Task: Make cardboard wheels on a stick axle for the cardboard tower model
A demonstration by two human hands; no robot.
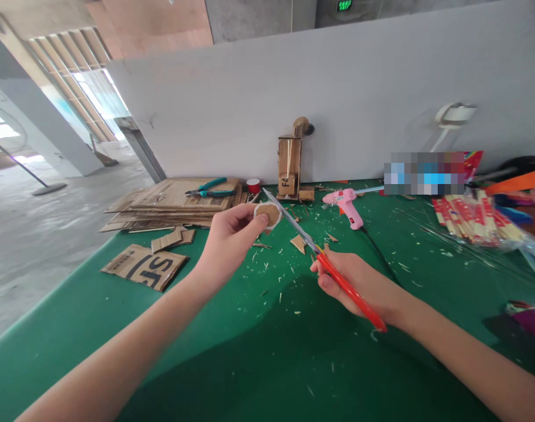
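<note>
Between the thumb and fingers of my left hand (227, 243) is a small round cardboard disc (271, 214) with a pale rim. My right hand (357, 281) grips red-handled scissors (346, 288), their blades pointing up and left. The blades pass close by the disc's right edge; whether they touch it I cannot tell. Beyond the hands a cardboard model (290, 167) stands upright against the white panel, with a tall box body and a rounded piece on top. A cardboard scrap (299, 243) lies just below the blades.
A stack of cardboard sheets (179, 196) bears teal-handled pliers (212, 189). Printed cardboard (146, 266) lies nearer on the left. A pink glue gun (347, 206) trails a black cord. Packets of sticks (473, 217) are at right. Scraps litter the green tabletop (249, 351).
</note>
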